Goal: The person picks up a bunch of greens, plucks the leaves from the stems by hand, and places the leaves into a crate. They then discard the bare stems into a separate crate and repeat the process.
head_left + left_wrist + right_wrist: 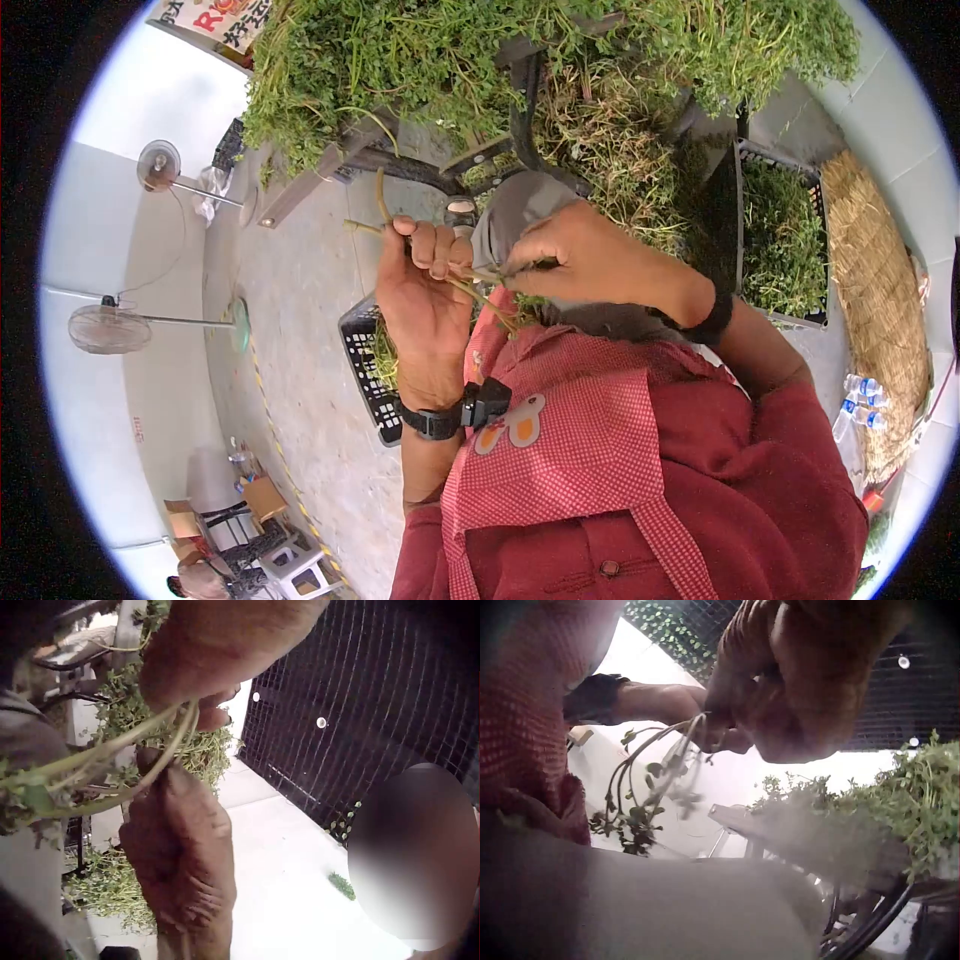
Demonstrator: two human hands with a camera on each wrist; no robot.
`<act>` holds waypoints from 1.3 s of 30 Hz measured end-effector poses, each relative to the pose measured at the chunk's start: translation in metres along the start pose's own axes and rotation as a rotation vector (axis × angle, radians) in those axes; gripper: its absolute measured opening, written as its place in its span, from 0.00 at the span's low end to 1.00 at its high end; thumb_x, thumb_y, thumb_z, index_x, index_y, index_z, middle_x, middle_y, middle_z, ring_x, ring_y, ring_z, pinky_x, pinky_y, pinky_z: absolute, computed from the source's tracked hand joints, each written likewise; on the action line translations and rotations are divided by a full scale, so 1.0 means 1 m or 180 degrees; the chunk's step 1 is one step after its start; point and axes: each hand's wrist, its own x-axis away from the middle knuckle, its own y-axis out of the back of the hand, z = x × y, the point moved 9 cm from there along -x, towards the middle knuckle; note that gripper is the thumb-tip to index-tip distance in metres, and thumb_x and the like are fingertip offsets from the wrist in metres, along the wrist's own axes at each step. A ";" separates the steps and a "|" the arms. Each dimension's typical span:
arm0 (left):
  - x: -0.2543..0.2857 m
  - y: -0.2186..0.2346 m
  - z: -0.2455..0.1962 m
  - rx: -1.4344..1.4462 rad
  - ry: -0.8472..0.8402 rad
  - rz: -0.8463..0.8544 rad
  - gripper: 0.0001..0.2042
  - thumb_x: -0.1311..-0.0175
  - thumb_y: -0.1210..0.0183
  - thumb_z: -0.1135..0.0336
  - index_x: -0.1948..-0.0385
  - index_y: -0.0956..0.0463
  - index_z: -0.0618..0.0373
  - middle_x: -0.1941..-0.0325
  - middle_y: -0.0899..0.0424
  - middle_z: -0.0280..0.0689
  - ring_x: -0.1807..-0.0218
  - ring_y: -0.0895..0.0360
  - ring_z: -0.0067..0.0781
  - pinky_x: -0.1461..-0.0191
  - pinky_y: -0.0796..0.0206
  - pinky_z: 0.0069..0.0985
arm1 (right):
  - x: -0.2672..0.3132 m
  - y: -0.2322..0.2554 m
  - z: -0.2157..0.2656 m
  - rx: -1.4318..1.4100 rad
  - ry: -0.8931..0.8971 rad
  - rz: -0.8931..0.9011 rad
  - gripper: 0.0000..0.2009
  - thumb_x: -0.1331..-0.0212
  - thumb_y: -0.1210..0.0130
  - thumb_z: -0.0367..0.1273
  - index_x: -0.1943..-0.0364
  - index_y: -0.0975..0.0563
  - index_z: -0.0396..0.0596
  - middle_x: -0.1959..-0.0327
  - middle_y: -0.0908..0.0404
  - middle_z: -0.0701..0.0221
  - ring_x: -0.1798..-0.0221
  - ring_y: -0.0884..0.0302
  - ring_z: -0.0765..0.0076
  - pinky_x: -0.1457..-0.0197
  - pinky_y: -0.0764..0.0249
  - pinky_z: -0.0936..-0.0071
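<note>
In the head view my left hand (pixel 425 310) grips a few long green plant stems (pixel 383 195), their cut ends sticking out past its fingers. Close beside it, my right hand (pixel 585 255) has its thumb and fingertips pinched on the same stems. Seen from the left wrist, the pale stems (pixel 97 761) run from under my left thumb to a leafy end, with the fingertips of my right hand (pixel 191 847) at them. Small leaves (pixel 637 825) hang from the stems below both hands in the right wrist view.
A heap of leafy greens (pixel 420 60) covers the dark-framed table ahead. More cut greens lie under it (pixel 620 130). A black crate (pixel 372 385) stands at left, another crate of greens (pixel 785 235) at right. Beyond are a rolled straw mat (pixel 875 300), water bottles (pixel 863 400) and standing fans (pixel 110 328).
</note>
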 end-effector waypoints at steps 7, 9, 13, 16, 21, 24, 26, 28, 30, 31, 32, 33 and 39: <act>0.003 -0.006 0.004 -0.0219 0.0038 0.0126 0.10 0.30 0.62 0.65 0.70 0.35 0.58 0.84 0.49 0.25 0.83 0.55 0.17 0.81 0.57 0.17 | -0.012 0.020 0.005 0.0834 0.0246 -0.0531 0.09 0.57 0.45 0.35 0.80 0.24 0.42 0.81 0.27 0.54 0.75 0.25 0.50 0.72 0.31 0.62; 0.007 -0.010 0.006 0.0102 0.0233 0.0139 0.10 0.30 0.62 0.66 0.70 0.35 0.59 0.84 0.49 0.25 0.84 0.56 0.17 0.84 0.60 0.18 | -0.012 0.032 -0.022 0.0835 0.0056 -0.1091 0.11 0.57 0.45 0.35 0.83 0.26 0.41 0.83 0.29 0.54 0.76 0.25 0.53 0.72 0.31 0.62; 0.003 -0.012 -0.012 0.0724 0.0152 0.0237 0.10 0.30 0.62 0.68 0.71 0.36 0.60 0.84 0.48 0.26 0.84 0.55 0.17 0.85 0.59 0.18 | 0.005 0.039 -0.085 -0.1830 -0.0970 -0.0909 0.11 0.48 0.48 0.36 0.79 0.28 0.42 0.81 0.29 0.65 0.80 0.30 0.69 0.80 0.37 0.70; -0.003 -0.005 -0.015 0.1193 0.0201 0.0173 0.10 0.30 0.62 0.68 0.71 0.36 0.60 0.84 0.48 0.26 0.85 0.55 0.17 0.85 0.60 0.18 | 0.020 0.017 -0.081 -0.4012 -0.1539 -0.0548 0.10 0.40 0.52 0.37 0.70 0.29 0.43 0.74 0.28 0.72 0.80 0.33 0.76 0.84 0.43 0.80; -0.004 -0.005 -0.011 0.1299 0.0395 0.0228 0.12 0.29 0.63 0.65 0.70 0.35 0.59 0.85 0.46 0.26 0.86 0.55 0.17 0.86 0.63 0.17 | 0.022 -0.012 -0.053 -0.2928 -0.1040 0.0260 0.12 0.40 0.48 0.38 0.65 0.25 0.41 0.73 0.25 0.73 0.73 0.31 0.79 0.76 0.36 0.80; -0.002 -0.010 -0.006 0.1337 0.0575 0.0329 0.12 0.30 0.64 0.65 0.71 0.35 0.59 0.86 0.47 0.26 0.87 0.57 0.17 0.87 0.64 0.18 | 0.011 -0.013 -0.043 -0.1974 -0.0563 0.0178 0.14 0.42 0.46 0.40 0.59 0.21 0.45 0.70 0.22 0.75 0.73 0.30 0.78 0.68 0.35 0.82; -0.002 -0.011 -0.004 0.1330 0.0612 0.0349 0.12 0.30 0.63 0.65 0.71 0.35 0.59 0.87 0.47 0.25 0.87 0.57 0.16 0.87 0.65 0.18 | 0.002 -0.012 -0.031 -0.1091 -0.0164 0.0241 0.15 0.45 0.45 0.41 0.61 0.21 0.45 0.76 0.23 0.72 0.73 0.31 0.80 0.68 0.34 0.81; -0.001 -0.009 0.001 0.1247 0.0681 0.0294 0.11 0.30 0.63 0.66 0.71 0.34 0.59 0.87 0.47 0.25 0.87 0.57 0.16 0.87 0.65 0.17 | -0.001 -0.016 -0.020 -0.0922 -0.0265 0.0412 0.15 0.46 0.44 0.41 0.62 0.20 0.45 0.78 0.24 0.70 0.73 0.29 0.80 0.68 0.33 0.80; -0.001 -0.008 0.005 0.1244 0.0658 0.0230 0.11 0.30 0.63 0.65 0.71 0.35 0.59 0.87 0.47 0.25 0.87 0.57 0.16 0.87 0.65 0.18 | -0.004 -0.024 -0.016 -0.0745 -0.0369 0.0584 0.15 0.48 0.44 0.42 0.63 0.20 0.46 0.80 0.24 0.69 0.73 0.28 0.80 0.68 0.32 0.79; 0.000 -0.005 0.006 0.1235 0.0633 0.0156 0.11 0.30 0.62 0.65 0.71 0.35 0.59 0.87 0.47 0.25 0.88 0.58 0.15 0.87 0.65 0.18 | -0.006 -0.029 -0.018 -0.0913 -0.0410 0.0554 0.15 0.48 0.44 0.42 0.64 0.20 0.45 0.80 0.24 0.68 0.73 0.27 0.79 0.69 0.32 0.77; 0.000 -0.005 0.006 0.1238 0.0636 0.0153 0.11 0.30 0.62 0.65 0.71 0.35 0.59 0.87 0.47 0.25 0.88 0.58 0.15 0.87 0.65 0.18 | -0.007 -0.032 -0.021 -0.1084 -0.0451 0.0523 0.15 0.49 0.44 0.42 0.65 0.20 0.45 0.80 0.24 0.67 0.73 0.26 0.78 0.69 0.31 0.76; 0.001 -0.004 0.006 0.1249 0.0648 0.0165 0.11 0.31 0.62 0.66 0.71 0.35 0.59 0.87 0.48 0.25 0.87 0.58 0.16 0.87 0.66 0.18 | -0.007 -0.035 -0.022 -0.1091 -0.0462 0.0525 0.15 0.49 0.44 0.42 0.65 0.20 0.45 0.80 0.24 0.67 0.73 0.26 0.78 0.69 0.31 0.76; 0.004 -0.008 -0.003 0.1404 0.0581 0.0287 0.10 0.31 0.62 0.66 0.71 0.36 0.59 0.86 0.48 0.25 0.86 0.58 0.16 0.86 0.67 0.18 | -0.008 -0.008 -0.035 -0.0455 -0.0155 -0.0213 0.15 0.49 0.44 0.40 0.66 0.20 0.41 0.78 0.21 0.68 0.73 0.25 0.77 0.69 0.31 0.75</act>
